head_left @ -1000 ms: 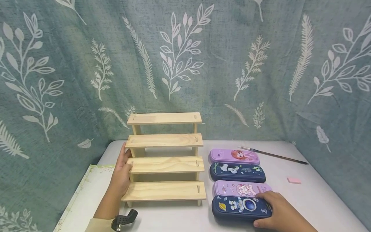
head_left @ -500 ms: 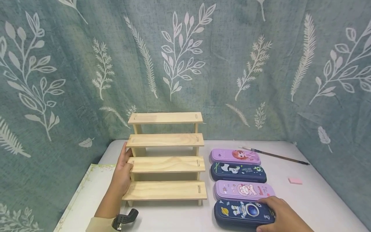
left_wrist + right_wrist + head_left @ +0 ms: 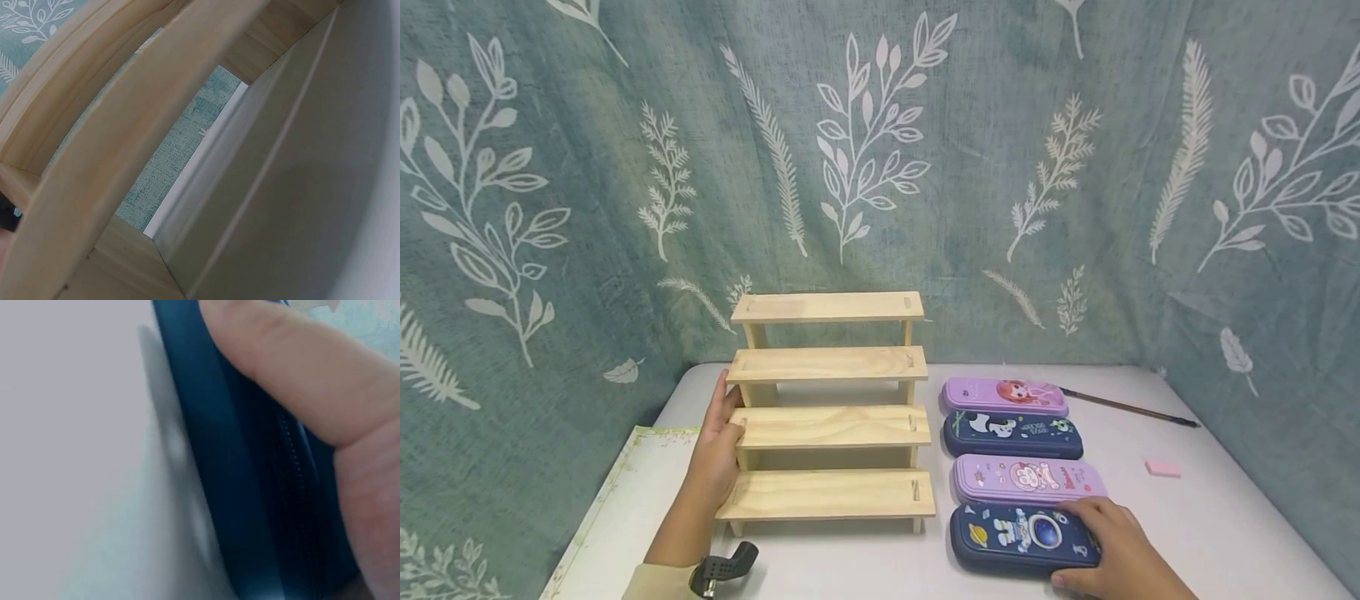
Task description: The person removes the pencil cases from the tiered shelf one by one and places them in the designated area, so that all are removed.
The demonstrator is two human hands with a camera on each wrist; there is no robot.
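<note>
A four-step light wooden display rack (image 3: 831, 427) stands on the table. My left hand (image 3: 717, 446) grips its left side, with the thumb at the second-lowest step; in the left wrist view the rack's boards (image 3: 119, 125) fill much of the picture. My right hand (image 3: 1108, 542) holds the right end of a dark blue zippered pencil case (image 3: 1000, 542) with an astronaut on the lid. In the right wrist view the thumb (image 3: 300, 369) lies along its side. Behind it are a lilac rabbit case (image 3: 1000, 477), a navy panda case (image 3: 1037, 437) and a lilac girl-print case (image 3: 970, 393).
A thin brush (image 3: 1127, 406) lies behind the cases, partly hidden by the farthest one. A pink eraser (image 3: 1162, 468) is to their right. A leaf-bordered sheet (image 3: 613, 508) covers the table's left. A patterned curtain (image 3: 880, 167) encloses the back and sides.
The astronaut case first came towards me, apart from the rabbit case, then went away from me again. The other cases have shifted back, now covering the brush's pale end. My left hand stays put.
</note>
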